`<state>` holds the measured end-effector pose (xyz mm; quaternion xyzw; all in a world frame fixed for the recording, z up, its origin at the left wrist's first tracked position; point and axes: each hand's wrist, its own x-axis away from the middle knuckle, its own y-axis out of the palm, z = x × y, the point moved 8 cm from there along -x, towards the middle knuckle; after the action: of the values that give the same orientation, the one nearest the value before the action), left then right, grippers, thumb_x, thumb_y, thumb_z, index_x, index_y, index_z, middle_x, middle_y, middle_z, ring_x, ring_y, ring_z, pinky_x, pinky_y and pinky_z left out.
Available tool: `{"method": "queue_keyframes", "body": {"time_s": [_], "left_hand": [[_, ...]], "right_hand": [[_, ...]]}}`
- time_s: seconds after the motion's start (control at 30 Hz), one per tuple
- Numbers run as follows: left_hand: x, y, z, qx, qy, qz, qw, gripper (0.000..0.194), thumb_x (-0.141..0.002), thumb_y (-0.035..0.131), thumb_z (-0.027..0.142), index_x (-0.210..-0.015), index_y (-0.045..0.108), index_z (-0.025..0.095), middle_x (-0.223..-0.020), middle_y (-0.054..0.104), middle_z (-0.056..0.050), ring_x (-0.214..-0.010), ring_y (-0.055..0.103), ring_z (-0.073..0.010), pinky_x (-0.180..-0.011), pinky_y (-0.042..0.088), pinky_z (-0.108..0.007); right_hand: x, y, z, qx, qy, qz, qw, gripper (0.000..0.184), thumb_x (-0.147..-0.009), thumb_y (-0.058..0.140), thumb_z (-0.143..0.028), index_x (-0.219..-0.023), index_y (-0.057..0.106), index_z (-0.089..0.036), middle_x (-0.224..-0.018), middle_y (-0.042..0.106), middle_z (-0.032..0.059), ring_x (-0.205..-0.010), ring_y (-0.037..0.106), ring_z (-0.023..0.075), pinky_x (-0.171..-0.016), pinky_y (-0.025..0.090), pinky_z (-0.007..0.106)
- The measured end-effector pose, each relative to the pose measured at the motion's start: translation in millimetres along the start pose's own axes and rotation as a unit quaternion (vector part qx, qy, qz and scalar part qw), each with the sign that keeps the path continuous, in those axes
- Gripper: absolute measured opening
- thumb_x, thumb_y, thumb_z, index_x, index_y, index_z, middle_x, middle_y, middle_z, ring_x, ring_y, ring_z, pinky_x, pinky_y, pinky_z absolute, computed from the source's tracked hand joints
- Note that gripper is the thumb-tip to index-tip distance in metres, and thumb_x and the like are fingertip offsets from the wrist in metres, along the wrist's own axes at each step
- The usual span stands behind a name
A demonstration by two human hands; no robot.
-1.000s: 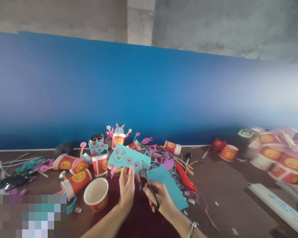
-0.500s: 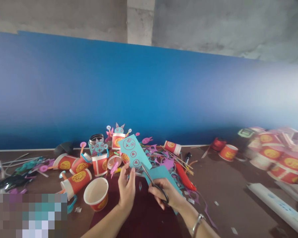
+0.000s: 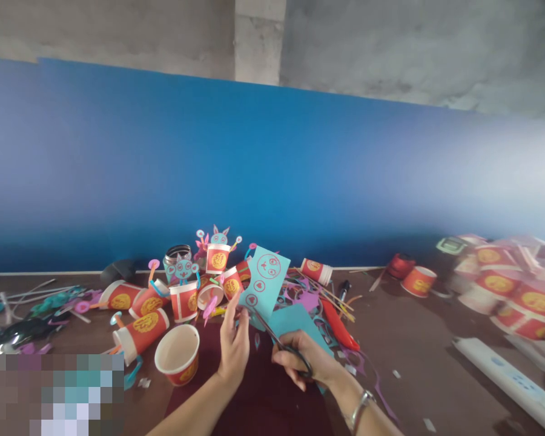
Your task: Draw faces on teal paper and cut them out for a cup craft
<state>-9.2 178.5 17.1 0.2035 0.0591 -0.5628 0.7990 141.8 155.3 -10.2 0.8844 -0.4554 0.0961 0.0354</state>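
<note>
Pinched at its lower left by my left hand is a light-blue sheet of paper, bearing a red-drawn face above two circled hearts. My right hand is closed round the handles of black-handled scissors; their blades reach up and left to the paper's lower edge, near the left fingertips. Whether the blades are apart I cannot tell. Under the right hand lies a second light-blue sheet. A small cut-out paper piece rests on a dark red mat between the hands.
An upright paper cup stands left of my left hand. Behind it are red cups with paper faces, such as this one. Purple paper scraps, a red object and sticks lie right. Stacked cups and a white power strip are far right.
The held paper has turned clockwise from lying nearly sideways to nearly upright, and has shifted right. My right hand and scissors have moved slightly right; the left hand has stayed almost in place.
</note>
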Motion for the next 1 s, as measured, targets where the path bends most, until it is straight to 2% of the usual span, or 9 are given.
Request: {"method": "queue_keyframes", "body": {"time_s": [0.17,0.33,0.47,0.67,0.87,1.0], "left_hand": [[-2.3,1.0,-7.0,-0.016,0.006,-0.018,1.0,0.043,-0.082,0.055,0.041,-0.119,0.056,0.02,-0.096,0.065,-0.008,-0.089,0.06,-0.022,-0.081,0.047,-0.034],[-2.5,-0.7,-7.7,-0.01,0.02,-0.008,1.0,0.043,-0.083,0.055,0.036,-0.124,0.05,0.024,-0.102,0.06,-0.006,-0.091,0.056,-0.0186,-0.082,0.044,-0.032],[-0.5,0.5,-2.4,0.008,0.022,-0.009,1.0,0.047,-0.084,0.055,0.031,-0.129,0.043,0.025,-0.091,0.057,-0.002,-0.08,0.053,-0.0146,-0.073,0.044,-0.027],[1.8,4.6,-1.5,0.015,0.017,-0.026,0.999,0.046,-0.083,0.055,0.03,-0.128,0.043,0.025,-0.084,0.055,-0.001,-0.075,0.052,-0.0139,-0.069,0.044,-0.027],[5.2,9.9,-4.9,0.012,0.004,-0.049,0.999,0.048,-0.079,0.059,0.035,-0.124,0.047,0.022,-0.098,0.058,-0.007,-0.084,0.055,-0.0183,-0.071,0.046,-0.029],[5.7,13.3,-6.3,0.028,-0.011,-0.067,0.997,0.05,-0.079,0.059,0.034,-0.125,0.045,0.023,-0.102,0.058,-0.007,-0.083,0.055,-0.0175,-0.071,0.046,-0.029]], "right_hand": [[-2.8,-0.8,1.8,-0.007,0.006,0.008,1.0,0.042,-0.068,0.067,-0.049,-0.087,0.057,-0.013,-0.043,0.054,-0.0069,-0.03,0.045,0.0047,-0.026,0.023,0.012],[-3.4,0.8,1.0,-0.013,0.011,0.006,1.0,0.042,-0.067,0.069,-0.046,-0.091,0.052,-0.015,-0.043,0.055,-0.0081,-0.029,0.045,0.0051,-0.027,0.026,0.012],[-1.9,1.1,-0.3,-0.005,0.021,0.0,1.0,0.04,-0.068,0.068,-0.045,-0.089,0.053,-0.015,-0.044,0.055,-0.008,-0.03,0.045,0.005,-0.027,0.024,0.012],[-2.5,0.3,-0.5,0.012,0.029,0.004,0.999,0.036,-0.068,0.068,-0.042,-0.089,0.054,-0.016,-0.044,0.055,-0.0086,-0.03,0.044,0.0048,-0.028,0.025,0.012],[-5.0,-2.8,6.1,0.003,0.028,0.02,0.999,0.043,-0.068,0.067,-0.046,-0.093,0.05,-0.016,-0.044,0.055,-0.0081,-0.031,0.045,0.0057,-0.028,0.025,0.013],[-7.0,-4.4,10.4,0.009,0.024,0.03,0.999,0.046,-0.068,0.067,-0.049,-0.094,0.047,-0.016,-0.046,0.056,-0.0078,-0.032,0.046,0.006,-0.029,0.027,0.013]]}}
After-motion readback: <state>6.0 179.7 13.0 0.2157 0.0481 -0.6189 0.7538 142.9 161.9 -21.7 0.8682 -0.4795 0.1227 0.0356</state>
